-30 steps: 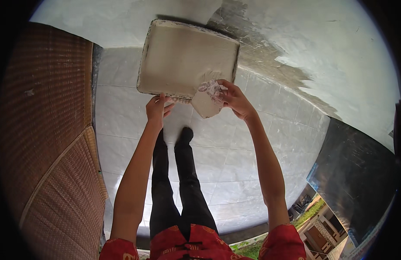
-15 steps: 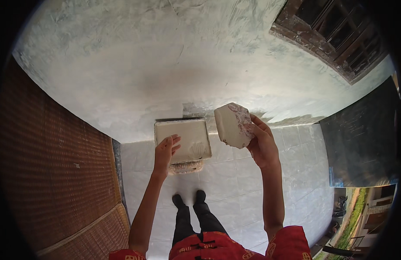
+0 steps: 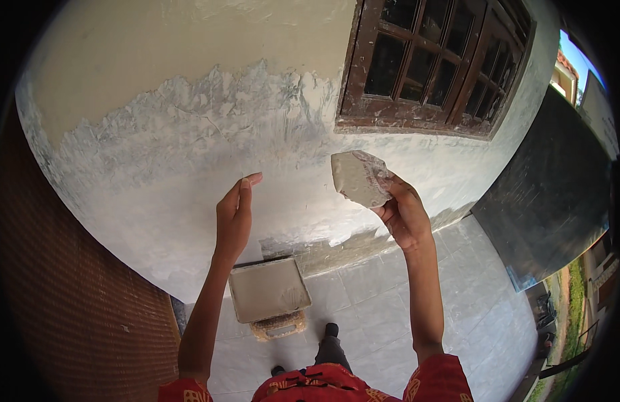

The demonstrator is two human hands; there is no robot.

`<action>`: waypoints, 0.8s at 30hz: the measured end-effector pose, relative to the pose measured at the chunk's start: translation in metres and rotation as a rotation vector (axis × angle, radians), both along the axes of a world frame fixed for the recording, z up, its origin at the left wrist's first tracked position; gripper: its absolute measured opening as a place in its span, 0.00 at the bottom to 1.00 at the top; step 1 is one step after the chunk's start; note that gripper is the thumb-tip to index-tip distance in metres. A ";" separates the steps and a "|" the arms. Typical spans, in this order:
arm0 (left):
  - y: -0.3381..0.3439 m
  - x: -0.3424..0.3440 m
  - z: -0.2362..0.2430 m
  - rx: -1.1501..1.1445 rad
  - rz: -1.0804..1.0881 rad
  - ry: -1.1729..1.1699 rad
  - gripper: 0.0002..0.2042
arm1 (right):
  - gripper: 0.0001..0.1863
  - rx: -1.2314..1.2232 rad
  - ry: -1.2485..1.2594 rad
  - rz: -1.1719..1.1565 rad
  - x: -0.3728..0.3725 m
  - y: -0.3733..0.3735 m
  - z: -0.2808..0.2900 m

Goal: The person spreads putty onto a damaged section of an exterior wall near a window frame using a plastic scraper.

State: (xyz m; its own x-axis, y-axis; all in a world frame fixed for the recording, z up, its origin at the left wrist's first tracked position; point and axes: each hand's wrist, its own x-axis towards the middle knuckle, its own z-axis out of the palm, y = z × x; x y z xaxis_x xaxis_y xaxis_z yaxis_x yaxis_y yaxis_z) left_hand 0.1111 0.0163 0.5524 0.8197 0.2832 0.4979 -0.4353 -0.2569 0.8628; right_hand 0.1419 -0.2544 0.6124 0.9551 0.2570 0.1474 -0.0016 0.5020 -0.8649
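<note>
My right hand [image 3: 405,213] grips the right edge of a flat, angular spreader piece [image 3: 360,175], its face coated with pale wet plaster. It is held in front of the wall [image 3: 169,194], below the window; whether it touches the wall I cannot tell. My left hand [image 3: 235,220] is raised before the wall, holding nothing, its fingers loosely stretched and pointing right. Below that hand a square tray [image 3: 268,291] of smooth cream plaster rests on a small stool [image 3: 280,327] with a slot in it.
A brown wooden window [image 3: 417,67] is set in the upper wall. Rough whitish patches meet an older cream coat. A woven brown screen [image 3: 89,281] stands left, a dark panel [image 3: 551,187] right. Grey-white tiles [image 3: 370,315] cover the floor around my feet.
The view has tipped up and turned, showing more wall and the window. My left hand has risen from over the tray to the wall. The spreader stays in my right hand.
</note>
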 end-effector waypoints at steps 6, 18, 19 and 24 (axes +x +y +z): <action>-0.016 0.047 0.027 0.267 0.190 -0.096 0.16 | 0.17 0.009 -0.087 0.066 0.077 -0.018 0.015; -0.020 0.130 0.040 0.647 0.585 -0.325 0.13 | 0.15 -0.012 -0.233 0.073 0.187 -0.005 0.029; -0.017 0.134 0.042 0.648 0.581 -0.329 0.13 | 0.15 -0.035 -0.316 -0.019 0.188 0.001 0.029; 0.000 0.156 0.062 0.874 0.745 -0.551 0.13 | 0.14 -0.310 -0.777 -0.452 0.193 0.022 0.025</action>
State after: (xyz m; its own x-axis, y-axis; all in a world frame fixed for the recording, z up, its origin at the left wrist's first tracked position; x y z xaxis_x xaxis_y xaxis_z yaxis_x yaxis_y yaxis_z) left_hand 0.2669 0.0164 0.6141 0.2306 -0.0090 0.9730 -0.1864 -0.9819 0.0351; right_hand 0.3351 -0.2327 0.6370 0.6370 0.0212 0.7706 0.7685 0.0618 -0.6369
